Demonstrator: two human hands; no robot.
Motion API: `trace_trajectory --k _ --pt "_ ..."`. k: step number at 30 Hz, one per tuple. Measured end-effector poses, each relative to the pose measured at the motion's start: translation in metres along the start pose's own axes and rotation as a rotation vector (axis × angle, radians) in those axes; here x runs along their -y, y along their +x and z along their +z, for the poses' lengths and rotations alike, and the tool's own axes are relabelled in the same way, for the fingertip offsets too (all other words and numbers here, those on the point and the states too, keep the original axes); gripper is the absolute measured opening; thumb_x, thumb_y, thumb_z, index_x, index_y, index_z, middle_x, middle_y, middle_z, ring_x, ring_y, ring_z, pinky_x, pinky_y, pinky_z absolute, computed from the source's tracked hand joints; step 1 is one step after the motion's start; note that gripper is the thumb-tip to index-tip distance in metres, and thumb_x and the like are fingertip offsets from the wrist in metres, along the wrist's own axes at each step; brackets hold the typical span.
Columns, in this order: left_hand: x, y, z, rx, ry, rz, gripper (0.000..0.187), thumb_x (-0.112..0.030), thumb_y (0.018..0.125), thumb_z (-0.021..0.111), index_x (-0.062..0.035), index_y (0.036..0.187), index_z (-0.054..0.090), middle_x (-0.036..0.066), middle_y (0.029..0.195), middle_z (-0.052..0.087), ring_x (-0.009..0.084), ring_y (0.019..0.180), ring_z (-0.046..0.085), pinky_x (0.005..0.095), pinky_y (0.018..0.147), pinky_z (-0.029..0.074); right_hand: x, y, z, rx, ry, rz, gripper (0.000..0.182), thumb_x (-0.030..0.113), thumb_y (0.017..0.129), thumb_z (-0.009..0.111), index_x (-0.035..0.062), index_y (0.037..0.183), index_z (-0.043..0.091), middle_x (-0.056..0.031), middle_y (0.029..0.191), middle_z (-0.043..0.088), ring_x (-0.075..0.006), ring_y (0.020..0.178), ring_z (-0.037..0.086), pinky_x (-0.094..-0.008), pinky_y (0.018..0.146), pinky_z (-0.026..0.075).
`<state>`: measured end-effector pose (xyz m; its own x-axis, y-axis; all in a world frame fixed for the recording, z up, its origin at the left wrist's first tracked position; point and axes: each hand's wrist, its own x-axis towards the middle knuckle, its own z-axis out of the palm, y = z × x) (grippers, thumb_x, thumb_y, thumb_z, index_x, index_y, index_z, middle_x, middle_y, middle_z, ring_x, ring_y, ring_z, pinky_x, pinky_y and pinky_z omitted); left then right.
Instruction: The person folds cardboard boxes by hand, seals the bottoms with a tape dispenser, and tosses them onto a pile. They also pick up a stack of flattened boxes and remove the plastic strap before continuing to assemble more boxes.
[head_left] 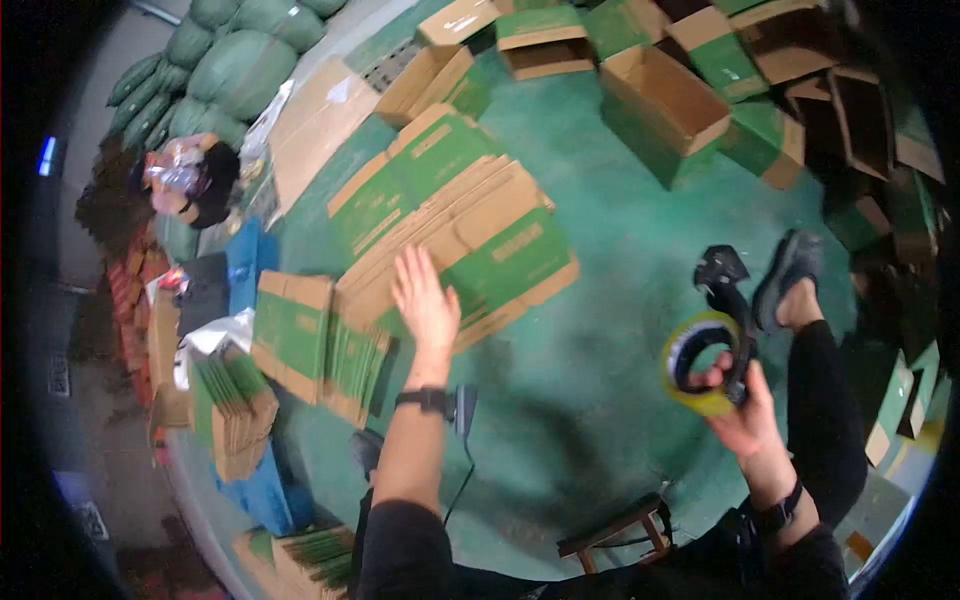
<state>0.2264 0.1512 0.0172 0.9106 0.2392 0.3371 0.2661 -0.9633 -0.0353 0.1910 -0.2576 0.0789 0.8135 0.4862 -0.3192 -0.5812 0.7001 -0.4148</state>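
My left hand point(427, 303) lies open, fingers stretched out, at the lower edge of a stack of flattened cardboard boxes point(510, 260). These boxes are brown with green printed panels and lie on the green floor. On the right, my right hand point(748, 412) is closed around a tape dispenser point(738, 345) with a black body. A wide roll of yellowish tape point(676, 372) is mounted on it, and some fingers show through the roll's core. The dispenser is held in the air, well apart from the boxes.
Open green-and-brown boxes point(665, 100) crowd the upper right. More folded cardboard point(290, 325) stands at the left, near a blue container point(265, 490). Stuffed green sacks point(243, 75) are piled at upper left, near another person point(195, 180). A small wooden stool point(620, 535) stands below.
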Motion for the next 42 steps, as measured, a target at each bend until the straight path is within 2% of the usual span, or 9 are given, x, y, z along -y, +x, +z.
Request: trace_trajectory --k 3,6,10,15,22,26,32,35,42 --pt "-0.026 -0.032 -0.065 0.070 -0.037 -0.059 0.069 -0.025 0.066 0.068 -0.0031 0.126 0.040 0.011 0.098 0.053 0.0301 0.097 0.048 0.0469 0.087 0.032 0.013 -0.006 0.031 0.075 -0.406 0.001 0.042 0.037 0.082 0.056 0.0054 0.110 0.051 -0.0076 0.094 0.060 -0.0220 0.094 0.056 -0.0368 0.086 0.042" --pt "-0.027 -0.092 -0.079 0.085 -0.370 0.176 0.013 -0.005 0.066 0.065 -0.0068 0.078 0.061 0.011 0.077 0.049 0.0297 0.075 0.050 0.0375 0.063 0.044 0.011 -0.014 0.049 0.094 -0.899 -0.187 0.046 0.027 0.080 0.062 0.0017 0.115 0.048 -0.0042 0.087 0.061 -0.0134 0.077 0.058 -0.0290 0.073 0.047" --pt "-0.058 -0.133 -0.142 0.253 -0.337 0.427 0.022 0.000 0.060 0.062 -0.0092 0.080 0.065 0.008 0.074 0.049 0.0266 0.073 0.050 0.0372 0.059 0.044 0.004 -0.014 0.048 0.241 -1.776 -0.875 0.033 0.025 0.072 0.066 0.0003 0.089 0.054 -0.0123 0.078 0.055 -0.0264 0.079 0.055 -0.0355 0.077 0.039" --pt "-0.085 -0.160 -0.154 0.386 -0.402 0.448 0.017 -0.006 0.061 0.067 -0.0109 0.077 0.066 0.005 0.074 0.050 0.0245 0.074 0.051 0.0357 0.059 0.045 -0.053 -0.036 0.018 0.420 -2.162 -0.690 0.050 0.048 0.066 0.064 0.0064 0.090 0.052 -0.0074 0.076 0.056 -0.0225 0.076 0.055 -0.0321 0.074 0.037" --pt "-0.059 -0.177 -0.151 0.326 -0.518 0.397 0.023 -0.025 0.064 0.072 -0.0066 0.076 0.065 0.008 0.089 0.056 0.0270 0.094 0.048 0.0420 0.086 0.034 -0.072 -0.027 -0.014 0.302 -1.981 0.066 0.081 0.068 0.057 0.063 -0.0033 0.094 0.053 -0.0196 0.079 0.061 -0.0336 0.081 0.059 -0.0390 0.075 0.044" --pt "-0.016 -0.201 -0.117 -0.017 -0.189 -0.198 0.039 -0.032 0.071 0.068 -0.0060 0.098 0.060 0.015 0.127 0.034 0.0337 0.117 0.032 0.0469 0.096 0.026 -0.073 -0.015 -0.017 0.251 -1.760 0.305 0.093 0.069 0.054 0.064 -0.0102 0.099 0.050 -0.0254 0.089 0.059 -0.0365 0.088 0.057 -0.0384 0.083 0.043" --pt "-0.021 -0.226 -0.096 -0.091 -0.445 -0.694 0.048 -0.040 0.077 0.062 -0.0047 0.108 0.055 0.020 0.129 0.028 0.0328 0.119 0.031 0.0423 0.095 0.032 -0.067 -0.011 0.009 0.239 -2.120 -0.244 0.063 0.056 0.063 0.064 -0.0024 0.085 0.057 -0.0169 0.069 0.061 -0.0319 0.070 0.061 -0.0412 0.075 0.042" --pt "-0.025 -0.230 -0.112 -0.002 -0.519 -0.676 0.040 -0.034 0.079 0.063 -0.0025 0.104 0.056 0.017 0.117 0.039 0.0295 0.107 0.042 0.0369 0.086 0.039 -0.069 0.002 0.024 0.594 -2.421 -0.139 0.045 0.043 0.063 0.065 0.0036 0.084 0.059 -0.0114 0.068 0.062 -0.0273 0.068 0.061 -0.0370 0.076 0.041" --pt "-0.053 -0.232 -0.152 0.138 -0.929 -0.469 0.037 -0.015 0.074 0.064 0.0015 0.105 0.053 0.018 0.098 0.055 0.0312 0.093 0.054 0.0392 0.083 0.041 -0.081 0.027 0.039 0.158 -2.079 -0.646 0.037 0.039 0.066 0.066 0.0066 0.078 0.054 -0.0096 0.069 0.060 -0.0258 0.070 0.059 -0.0354 0.074 0.038"
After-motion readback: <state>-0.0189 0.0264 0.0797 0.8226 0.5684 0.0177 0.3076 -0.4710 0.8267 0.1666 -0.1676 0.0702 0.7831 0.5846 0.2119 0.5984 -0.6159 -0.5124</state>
